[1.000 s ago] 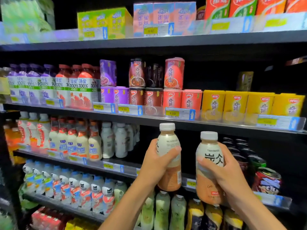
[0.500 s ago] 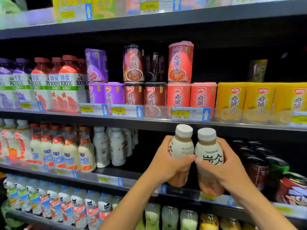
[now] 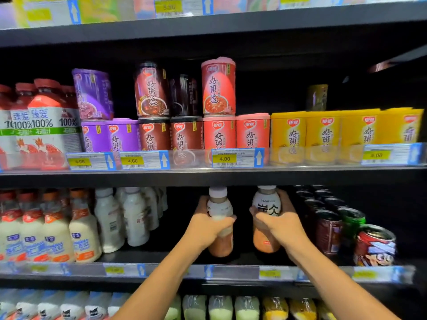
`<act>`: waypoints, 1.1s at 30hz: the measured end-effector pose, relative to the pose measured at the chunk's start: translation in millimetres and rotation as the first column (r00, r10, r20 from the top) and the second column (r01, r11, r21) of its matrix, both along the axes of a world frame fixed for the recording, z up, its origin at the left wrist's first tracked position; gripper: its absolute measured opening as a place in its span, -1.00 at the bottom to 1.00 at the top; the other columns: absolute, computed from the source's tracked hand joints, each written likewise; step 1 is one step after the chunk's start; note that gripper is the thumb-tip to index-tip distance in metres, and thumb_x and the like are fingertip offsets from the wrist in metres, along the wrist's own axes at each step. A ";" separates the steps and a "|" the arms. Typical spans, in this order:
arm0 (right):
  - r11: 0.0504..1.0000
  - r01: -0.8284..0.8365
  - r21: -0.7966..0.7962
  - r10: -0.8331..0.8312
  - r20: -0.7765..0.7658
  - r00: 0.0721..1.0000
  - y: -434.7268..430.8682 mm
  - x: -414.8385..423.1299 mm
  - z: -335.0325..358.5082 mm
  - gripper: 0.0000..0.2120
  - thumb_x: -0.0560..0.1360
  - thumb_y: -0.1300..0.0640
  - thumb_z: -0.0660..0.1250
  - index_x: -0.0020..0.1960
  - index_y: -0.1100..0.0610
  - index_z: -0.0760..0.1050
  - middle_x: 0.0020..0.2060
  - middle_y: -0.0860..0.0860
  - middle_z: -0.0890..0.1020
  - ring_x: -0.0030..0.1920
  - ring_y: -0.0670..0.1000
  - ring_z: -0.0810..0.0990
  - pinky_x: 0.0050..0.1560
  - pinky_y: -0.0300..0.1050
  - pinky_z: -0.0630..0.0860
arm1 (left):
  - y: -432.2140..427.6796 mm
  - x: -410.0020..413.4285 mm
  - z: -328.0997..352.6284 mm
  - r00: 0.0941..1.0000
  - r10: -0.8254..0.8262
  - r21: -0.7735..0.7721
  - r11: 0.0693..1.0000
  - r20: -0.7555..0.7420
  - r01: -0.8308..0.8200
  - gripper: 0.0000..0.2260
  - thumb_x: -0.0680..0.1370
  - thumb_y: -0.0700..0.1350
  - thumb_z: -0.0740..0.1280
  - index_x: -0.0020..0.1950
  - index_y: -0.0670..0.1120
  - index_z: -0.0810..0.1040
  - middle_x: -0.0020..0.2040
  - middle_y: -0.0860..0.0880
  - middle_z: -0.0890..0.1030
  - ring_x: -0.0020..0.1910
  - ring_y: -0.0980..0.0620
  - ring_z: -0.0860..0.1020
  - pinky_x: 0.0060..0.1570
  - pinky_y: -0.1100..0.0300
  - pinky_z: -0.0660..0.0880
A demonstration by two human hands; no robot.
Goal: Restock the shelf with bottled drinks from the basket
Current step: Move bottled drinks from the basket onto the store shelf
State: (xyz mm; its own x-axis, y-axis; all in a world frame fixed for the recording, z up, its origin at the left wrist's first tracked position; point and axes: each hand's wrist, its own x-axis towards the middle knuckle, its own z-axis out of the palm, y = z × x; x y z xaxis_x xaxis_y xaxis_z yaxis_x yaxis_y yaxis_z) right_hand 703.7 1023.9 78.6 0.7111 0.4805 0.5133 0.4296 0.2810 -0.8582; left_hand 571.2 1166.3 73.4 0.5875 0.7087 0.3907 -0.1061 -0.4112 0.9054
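Note:
Each of my hands holds a brown milk-tea bottle with a white cap and white label, both upright inside a dark gap of the middle shelf (image 3: 231, 272). My left hand (image 3: 208, 225) grips the left bottle (image 3: 219, 209) round its middle. My right hand (image 3: 280, 221) grips the right bottle (image 3: 265, 205), whose label reads TANBING. The two bottles stand a short way apart, their bases low over the shelf board; contact with it is hidden. The basket is out of view.
White milk bottles (image 3: 134, 218) stand left of the gap and dark cans (image 3: 328, 227) right of it, with a red can (image 3: 374, 245) at the front. Porridge cans (image 3: 218, 88) fill the shelf above. More bottles (image 3: 219, 307) line the shelf below.
Both hands pushed the two bottles forward and under the upper shelf into the gap. The bottles were touching side by side and are now spread apart. The view moved closer.

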 end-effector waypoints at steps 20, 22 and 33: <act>0.977 -0.055 -0.204 0.048 -0.041 0.998 102.9 121.0 -30.3 -0.45 0.27 0.12 0.63 0.19 0.00 0.49 0.03 0.02 0.67 0.05 0.03 0.66 0.03 -0.07 0.61 | 99.6 142.4 -30.8 0.998 -0.034 0.087 0.996 -0.045 0.038 -0.34 0.37 0.03 0.57 0.31 -0.19 0.36 0.13 -0.07 0.58 0.13 -0.02 0.60 0.11 0.06 0.57; 0.971 -0.033 -0.236 0.030 -0.014 0.999 117.2 130.1 -33.3 -0.34 0.15 -0.08 0.63 0.18 -0.03 0.49 0.03 -0.02 0.67 0.05 -0.01 0.66 0.08 -0.04 0.61 | 109.5 153.8 -29.1 0.995 0.006 0.119 0.993 -0.097 0.005 -0.30 0.40 0.10 0.53 0.36 -0.19 0.31 0.15 0.00 0.52 0.16 0.01 0.55 0.16 0.11 0.49; 0.905 0.123 -0.407 -0.106 0.064 0.992 167.1 169.2 -31.2 -0.30 0.27 -0.17 0.57 0.28 0.07 0.40 0.15 0.03 0.59 0.14 0.07 0.59 0.13 0.06 0.58 | 152.1 190.4 -29.7 0.955 0.142 0.090 0.988 -0.261 -0.122 -0.26 0.42 0.28 0.42 0.41 -0.14 0.34 0.29 -0.10 0.55 0.23 -0.10 0.56 0.15 0.05 0.51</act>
